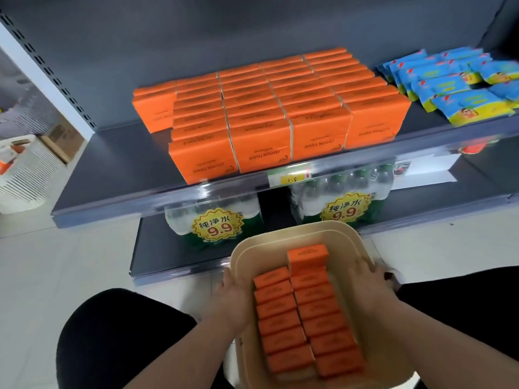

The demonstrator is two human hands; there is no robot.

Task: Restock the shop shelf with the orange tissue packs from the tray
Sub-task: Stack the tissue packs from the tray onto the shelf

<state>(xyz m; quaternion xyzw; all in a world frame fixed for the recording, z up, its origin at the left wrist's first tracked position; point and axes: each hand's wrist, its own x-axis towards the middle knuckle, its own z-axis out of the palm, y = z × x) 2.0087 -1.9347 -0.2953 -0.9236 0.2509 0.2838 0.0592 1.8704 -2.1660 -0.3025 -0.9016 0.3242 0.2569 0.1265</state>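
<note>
Tray (pixel 345 242) of orange tissue packs (pixel 309 313) held in both hands before the shop shelf (pixel 120 164).
The left hand (pixel 234 293) grips the tray's left rim and the right hand (pixel 373 282) grips its right rim, fingers curled over the edge. The packs lie inside the tray in two columns, and the one at the far end of the right column sits higher than the rest. The shelved orange packs (pixel 269 108) stand in rows from the shelf's front edge to its back, leaving its left end bare. Blue packets (pixel 455 82) lie at the right end. Bottled-water bundles (pixel 216 223) sit on the lower shelf, and a white basket (pixel 28 175) stands on the floor at the left.
</note>
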